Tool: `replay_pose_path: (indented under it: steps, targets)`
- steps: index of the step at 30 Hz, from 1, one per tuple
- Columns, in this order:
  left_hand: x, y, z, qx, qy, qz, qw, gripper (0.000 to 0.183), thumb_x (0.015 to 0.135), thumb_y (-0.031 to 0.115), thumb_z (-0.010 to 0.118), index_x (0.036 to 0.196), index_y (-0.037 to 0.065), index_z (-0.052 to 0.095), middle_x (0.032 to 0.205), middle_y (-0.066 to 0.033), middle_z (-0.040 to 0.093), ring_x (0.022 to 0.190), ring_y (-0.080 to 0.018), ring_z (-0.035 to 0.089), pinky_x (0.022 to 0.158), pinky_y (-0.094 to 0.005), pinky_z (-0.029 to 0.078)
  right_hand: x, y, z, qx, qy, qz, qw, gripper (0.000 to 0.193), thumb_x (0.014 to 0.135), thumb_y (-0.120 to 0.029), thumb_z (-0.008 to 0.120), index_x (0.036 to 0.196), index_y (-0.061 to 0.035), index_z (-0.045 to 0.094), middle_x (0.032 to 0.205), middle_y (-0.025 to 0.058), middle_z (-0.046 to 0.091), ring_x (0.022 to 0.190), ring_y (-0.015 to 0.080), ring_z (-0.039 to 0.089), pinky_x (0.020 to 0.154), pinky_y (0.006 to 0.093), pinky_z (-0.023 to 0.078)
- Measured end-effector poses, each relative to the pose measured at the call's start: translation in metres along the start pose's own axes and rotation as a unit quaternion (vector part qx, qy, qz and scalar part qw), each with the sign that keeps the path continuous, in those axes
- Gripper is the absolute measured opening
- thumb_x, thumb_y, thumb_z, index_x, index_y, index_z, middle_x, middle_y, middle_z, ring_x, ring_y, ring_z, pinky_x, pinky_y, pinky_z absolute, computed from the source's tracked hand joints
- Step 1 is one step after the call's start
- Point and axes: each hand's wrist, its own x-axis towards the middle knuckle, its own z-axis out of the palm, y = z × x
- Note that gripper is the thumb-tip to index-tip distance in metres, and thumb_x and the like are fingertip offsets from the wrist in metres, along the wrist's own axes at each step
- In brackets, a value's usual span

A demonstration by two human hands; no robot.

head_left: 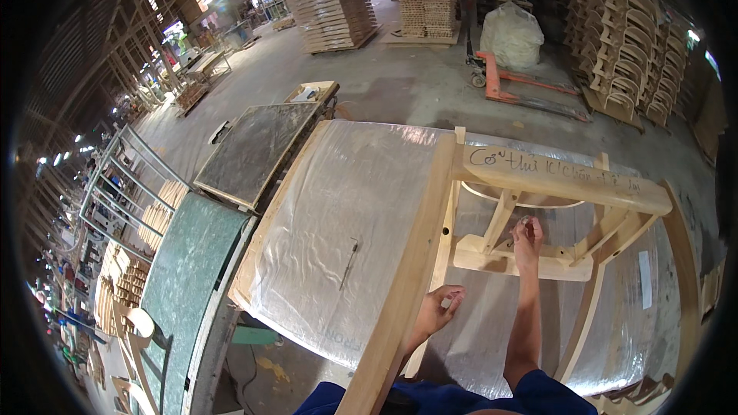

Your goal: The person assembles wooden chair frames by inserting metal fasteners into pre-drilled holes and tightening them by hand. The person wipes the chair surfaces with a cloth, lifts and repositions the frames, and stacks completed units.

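Note:
A pale wooden chair frame point(415, 261) stands on a plastic-covered table point(307, 184), with handwriting on its broad top rail point(561, 177). My right hand point(527, 242) reaches inside the frame, above its lower rail point(523, 263). Its fingers are pinched together, and whatever they hold is too small to make out. Beside the long left leg, my left hand point(440, 310) is raised with fingers curled toward the thumb; any small thing in it is hidden. A thin metal rod with a bent end point(350, 257) lies on the plastic, left of the frame.
A green-topped bench point(184, 269) and a dark-topped table point(261, 146) adjoin on the left. Curved wooden parts point(134, 327) stand at the lower left. Farther off are an orange pallet jack point(496, 81), stacked boards point(330, 11) and tall stacks of curved wooden parts point(626, 46).

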Motion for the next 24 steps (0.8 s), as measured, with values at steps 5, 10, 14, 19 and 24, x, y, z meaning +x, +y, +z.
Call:
replay_pose_path:
  steps: [5, 10, 14, 19, 24]
  targets:
    - [0.002, 0.002, -0.006, -0.013, 0.028, 0.032, 0.999, 0.014, 0.087, 0.009, 0.063, 0.096, -0.001, 0.066, 0.096, -0.0112, 0.068, 0.088, -0.0157, 0.064, 0.079, -0.0282, 0.051, 0.010, -0.027, 0.016, 0.073, 0.005, -0.051, 0.996, 0.014, 0.094, -0.014, 0.053, 0.082, -0.0076, 0.054, 0.070, 0.0012, 0.050, 0.059, 0.0100, 0.042, 0.071, 0.0285, 0.044]
    - [0.011, 0.001, -0.008, -0.179, 0.077, 0.087, 0.977, 0.035, 0.095, 0.025, 0.054, 0.121, 0.002, 0.053, 0.096, -0.0101, 0.066, 0.093, -0.0162, 0.062, 0.086, -0.0314, 0.048, -0.044, -0.050, 0.066, 0.110, 0.057, 0.071, 0.990, 0.009, 0.092, -0.009, 0.054, 0.086, -0.0027, 0.057, 0.082, 0.0080, 0.062, 0.076, 0.0190, 0.060, 0.077, 0.0289, 0.047]
    - [-0.008, 0.019, -0.013, -0.336, -0.124, -0.171, 0.918, 0.037, 0.099, 0.033, 0.043, 0.120, 0.004, 0.050, 0.084, -0.0055, 0.063, 0.082, -0.0154, 0.060, 0.076, -0.0326, 0.048, -0.129, -0.066, 0.083, -0.254, -0.033, 0.032, 0.966, 0.013, 0.091, -0.008, 0.053, 0.098, 0.0008, 0.061, 0.094, 0.0087, 0.065, 0.090, 0.0218, 0.063, 0.081, 0.0295, 0.049]
    - [-0.047, -0.010, -0.046, -0.253, -0.195, -0.245, 0.915, 0.040, 0.099, 0.038, 0.039, 0.116, 0.004, 0.051, 0.083, -0.0052, 0.061, 0.078, -0.0170, 0.059, 0.071, -0.0350, 0.048, -0.162, -0.169, -0.111, -0.327, 0.084, -0.098, 0.936, 0.025, 0.093, -0.014, 0.044, 0.102, -0.0020, 0.064, 0.102, 0.0086, 0.065, 0.092, 0.0208, 0.062, 0.082, 0.0343, 0.050]
    - [-0.007, 0.013, -0.128, -0.234, -0.012, -0.154, 0.960, 0.046, 0.098, 0.043, 0.036, 0.115, 0.003, 0.051, 0.084, -0.0065, 0.060, 0.077, -0.0194, 0.059, 0.068, -0.0376, 0.048, -0.178, -0.352, -0.217, 0.025, 0.114, -0.043, 0.992, 0.069, 0.094, -0.049, 0.036, 0.141, -0.0001, 0.027, 0.144, 0.0218, 0.027, 0.134, 0.0328, 0.026, 0.111, 0.0487, 0.023]
